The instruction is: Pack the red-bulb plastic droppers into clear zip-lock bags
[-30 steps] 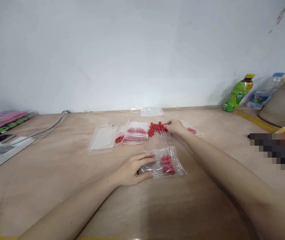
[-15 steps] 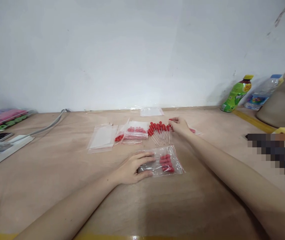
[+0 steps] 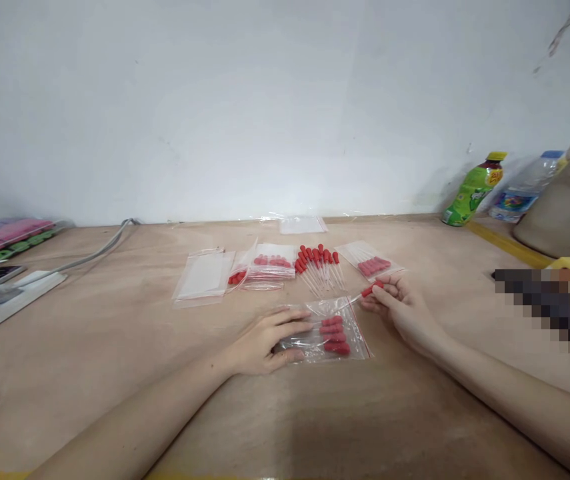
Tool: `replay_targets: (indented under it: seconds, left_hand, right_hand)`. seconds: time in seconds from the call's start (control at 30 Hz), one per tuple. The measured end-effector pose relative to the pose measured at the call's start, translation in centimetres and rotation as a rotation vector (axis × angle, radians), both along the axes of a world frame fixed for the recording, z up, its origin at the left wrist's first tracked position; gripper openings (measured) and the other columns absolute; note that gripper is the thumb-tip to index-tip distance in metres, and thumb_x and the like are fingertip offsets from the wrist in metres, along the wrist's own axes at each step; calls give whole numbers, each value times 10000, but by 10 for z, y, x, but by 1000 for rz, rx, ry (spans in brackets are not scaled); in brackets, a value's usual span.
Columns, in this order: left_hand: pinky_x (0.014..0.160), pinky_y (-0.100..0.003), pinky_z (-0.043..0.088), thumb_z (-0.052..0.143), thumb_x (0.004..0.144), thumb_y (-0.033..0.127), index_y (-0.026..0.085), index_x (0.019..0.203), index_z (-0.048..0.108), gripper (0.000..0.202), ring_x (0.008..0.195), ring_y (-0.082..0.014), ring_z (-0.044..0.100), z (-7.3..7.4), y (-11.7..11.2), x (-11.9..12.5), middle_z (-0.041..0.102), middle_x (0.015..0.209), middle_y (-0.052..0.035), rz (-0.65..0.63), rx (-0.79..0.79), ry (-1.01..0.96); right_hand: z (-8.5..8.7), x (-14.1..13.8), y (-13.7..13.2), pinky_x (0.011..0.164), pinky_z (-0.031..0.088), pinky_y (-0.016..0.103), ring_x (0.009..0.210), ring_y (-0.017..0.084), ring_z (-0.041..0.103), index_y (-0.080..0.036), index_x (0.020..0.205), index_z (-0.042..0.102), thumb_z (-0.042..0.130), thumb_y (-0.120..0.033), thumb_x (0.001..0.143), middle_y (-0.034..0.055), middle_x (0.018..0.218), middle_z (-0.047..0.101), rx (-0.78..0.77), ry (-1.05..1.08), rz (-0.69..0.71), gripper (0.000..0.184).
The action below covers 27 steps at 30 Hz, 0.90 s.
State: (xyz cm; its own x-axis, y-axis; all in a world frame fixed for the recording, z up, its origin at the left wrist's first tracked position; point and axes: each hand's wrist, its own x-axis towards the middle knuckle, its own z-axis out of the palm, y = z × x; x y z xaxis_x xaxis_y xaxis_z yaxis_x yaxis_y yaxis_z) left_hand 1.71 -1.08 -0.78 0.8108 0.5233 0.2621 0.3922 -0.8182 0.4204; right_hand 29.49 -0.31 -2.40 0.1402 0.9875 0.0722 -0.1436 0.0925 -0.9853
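A clear zip bag lies flat on the table with several red-bulbed droppers inside, side by side. Over its left end my left hand rests with fingers spread, touching the plastic. Pinched by its red bulb, a single dropper is in my right hand, its thin stem pointing left at the bag's upper right mouth. I cannot tell whether the tip is inside. Just beyond the bag, loose droppers lie fanned out, bulbs away from me.
A filled bag lies behind my right hand. Left of the loose droppers are stacked filled bags and flat bags. A green bottle, a water bottle and a beige container stand right. Cables run at left.
My right hand has come from the loose droppers toward me and right, bringing one dropper to the bag's mouth. The filled bag behind it is now uncovered. My left hand stays nearly still.
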Motion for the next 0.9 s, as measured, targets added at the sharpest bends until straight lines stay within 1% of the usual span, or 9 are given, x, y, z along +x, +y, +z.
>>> replay_targets:
  seconds: [0.07, 0.13, 0.23, 0.3, 0.43, 0.53, 0.6, 0.7, 0.9]
  left_hand:
    - [1025, -397, 329, 540, 841, 359, 250, 1271, 449, 452, 1218, -232, 415, 1, -2, 0, 418, 1352, -64, -12, 3, 3]
    - [1017, -388, 341, 548, 835, 365, 250, 1295, 416, 492, 1224, -232, 407, 1, -3, 0, 398, 1365, -70, -4, -7, -6]
    - [1019, -381, 342, 561, 825, 374, 249, 1330, 358, 558, 1234, -233, 393, 1, -4, 0, 379, 1375, -76, 19, -37, -15]
    - [1022, -383, 338, 567, 821, 369, 244, 1339, 340, 579, 1238, -238, 386, 1, -4, 0, 374, 1375, -80, 29, -51, -12]
    - [1020, -380, 338, 576, 814, 361, 234, 1356, 305, 619, 1232, -238, 390, 2, -4, 0, 390, 1362, -85, 39, -60, -10]
    - [1018, -378, 340, 579, 811, 366, 230, 1364, 282, 642, 1228, -235, 393, 2, -4, 0, 396, 1358, -85, 37, -58, -26]
    - [1019, -372, 340, 577, 814, 362, 223, 1366, 275, 644, 1227, -231, 396, 2, -4, 0, 398, 1357, -87, 34, -57, -30]
    - [1022, -367, 337, 574, 816, 350, 218, 1365, 274, 639, 1228, -227, 396, 1, -4, 0, 396, 1358, -88, 33, -48, -31]
    - [1013, -374, 349, 567, 819, 359, 223, 1359, 289, 622, 1218, -234, 407, 1, -3, 0, 404, 1353, -87, 43, -40, -31]
  right_hand:
    - [1, 2, -8, 760, 510, 340, 732, 143, 603, -235, 834, 466, 681, -430, 650, -7, 758, 598, -19, -42, 108, 344]
    - [3, 8, -11, 782, 491, 324, 782, 145, 596, -218, 820, 491, 696, -417, 645, 12, 802, 614, -26, -143, 214, 335]
    - [6, 21, -8, 764, 471, 304, 802, 148, 581, -197, 791, 523, 714, -397, 632, 27, 834, 616, -17, -285, 340, 319]
    - [7, 26, -5, 717, 464, 288, 769, 141, 569, -192, 793, 534, 706, -395, 643, 26, 830, 617, -6, -343, 395, 306]
    - [6, 25, -3, 560, 411, 245, 617, 111, 511, -190, 801, 553, 663, -407, 689, -3, 714, 591, 12, -470, 408, 269]
    - [3, 17, -4, 526, 385, 240, 581, 106, 485, -186, 792, 569, 629, -411, 719, -7, 684, 580, 75, -571, 390, 244]
    - [1, 9, -5, 548, 397, 247, 608, 113, 498, -180, 792, 579, 621, -388, 728, 9, 739, 600, 157, -644, 369, 221]
    - [2, -1, -5, 637, 439, 275, 690, 138, 541, -170, 781, 591, 610, -338, 738, 31, 783, 622, 251, -685, 356, 175]
    - [11, -10, -3, 810, 464, 327, 852, 179, 605, -178, 824, 648, 573, -307, 763, 47, 863, 670, 249, -608, 496, 161]
